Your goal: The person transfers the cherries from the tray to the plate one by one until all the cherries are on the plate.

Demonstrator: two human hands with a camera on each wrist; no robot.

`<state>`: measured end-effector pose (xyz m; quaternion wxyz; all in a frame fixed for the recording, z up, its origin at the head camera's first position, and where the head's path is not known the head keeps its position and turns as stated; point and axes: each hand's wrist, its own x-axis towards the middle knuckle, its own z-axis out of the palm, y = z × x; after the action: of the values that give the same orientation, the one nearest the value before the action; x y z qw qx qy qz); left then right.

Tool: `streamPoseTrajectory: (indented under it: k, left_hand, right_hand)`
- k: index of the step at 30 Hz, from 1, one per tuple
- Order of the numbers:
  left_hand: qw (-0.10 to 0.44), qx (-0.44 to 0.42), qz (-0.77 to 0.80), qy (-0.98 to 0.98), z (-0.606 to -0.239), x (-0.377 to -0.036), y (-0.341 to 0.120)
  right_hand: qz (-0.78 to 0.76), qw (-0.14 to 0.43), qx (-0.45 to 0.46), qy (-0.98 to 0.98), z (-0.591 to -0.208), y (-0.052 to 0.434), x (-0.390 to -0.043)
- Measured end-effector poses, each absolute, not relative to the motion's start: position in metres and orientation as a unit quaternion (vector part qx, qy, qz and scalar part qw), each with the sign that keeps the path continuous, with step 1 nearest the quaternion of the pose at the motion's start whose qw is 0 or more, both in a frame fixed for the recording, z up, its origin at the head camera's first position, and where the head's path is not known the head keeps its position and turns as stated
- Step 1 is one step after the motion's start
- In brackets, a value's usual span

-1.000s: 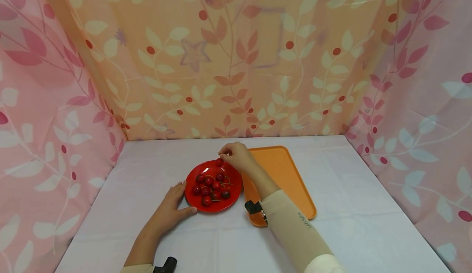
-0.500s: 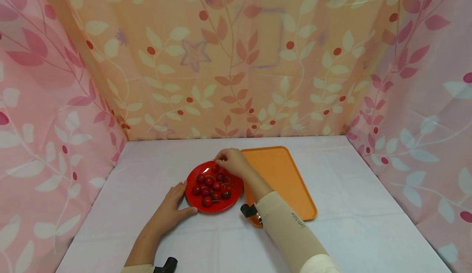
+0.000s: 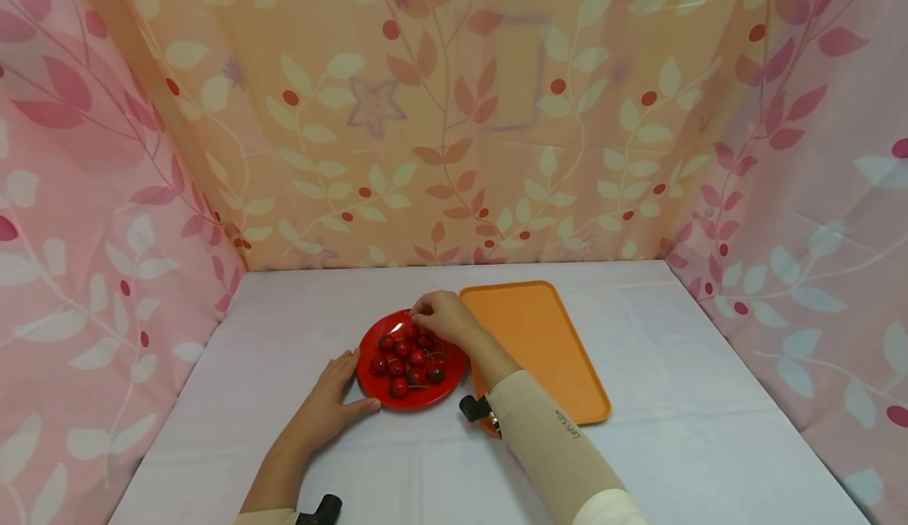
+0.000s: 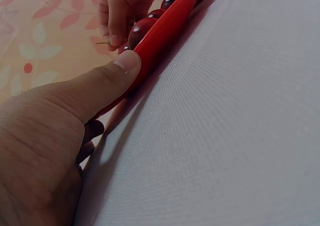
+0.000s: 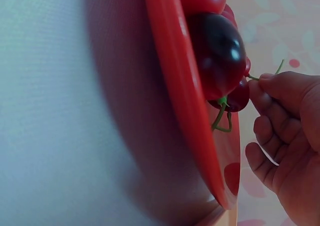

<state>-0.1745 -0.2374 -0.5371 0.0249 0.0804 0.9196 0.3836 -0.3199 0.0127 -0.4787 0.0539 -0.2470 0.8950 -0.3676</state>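
Head view: a red plate [image 3: 369,344] of cherries [image 3: 407,361] is seen on the white worktop [image 3: 638,430], just beside an orange tray [image 3: 546,344]. The left hand [image 3: 328,403] is laid flat at the plate's near-left rim, fingers relaxed. The right hand [image 3: 441,318] is curled over the far side of the plate, fingertips pinched at a cherry stem. A thin stem could be snapped or slipped from the pinch, and neighbouring cherries could be rolled off the shallow rim if they are nudged.

Left wrist view: the thumb [image 4: 107,81] is pressed against the plate's edge [image 4: 165,28]; should that pressure be lost, the plate could be slid on the cloth.

Right wrist view: a green stem [image 5: 272,71] is pinched between thumb and forefinger beside a dark cherry [image 5: 220,53].

Against the picture a second ago, the right hand is lowered from above the rim onto the pile; the lifted cherry is no longer seen apart. The left hand is unmoved.
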Motion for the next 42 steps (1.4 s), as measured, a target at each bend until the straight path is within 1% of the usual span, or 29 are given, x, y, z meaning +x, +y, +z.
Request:
streamPoseTrajectory:
  k: [11, 21, 33, 42]
  left_hand:
    - [0.028, 0.079, 0.386, 0.919, -0.538, -0.175, -0.238]
    - [0.032, 0.074, 0.382, 0.921, -0.539, -0.175, -0.238]
    - [0.030, 0.074, 0.387, 0.918, -0.537, -0.174, -0.238]
    - [0.031, 0.073, 0.386, 0.919, -0.536, -0.174, -0.237]
  right_hand:
    - [-0.361, 0.064, -0.237, 0.900, -0.480, 0.013, -0.321]
    - [-0.353, 0.061, -0.246, 0.901, -0.480, 0.017, -0.322]
    - [-0.333, 0.045, -0.246, 0.909, -0.477, 0.022, -0.321]
    - [-0.330, 0.017, -0.246, 0.911, -0.475, 0.029, -0.319]
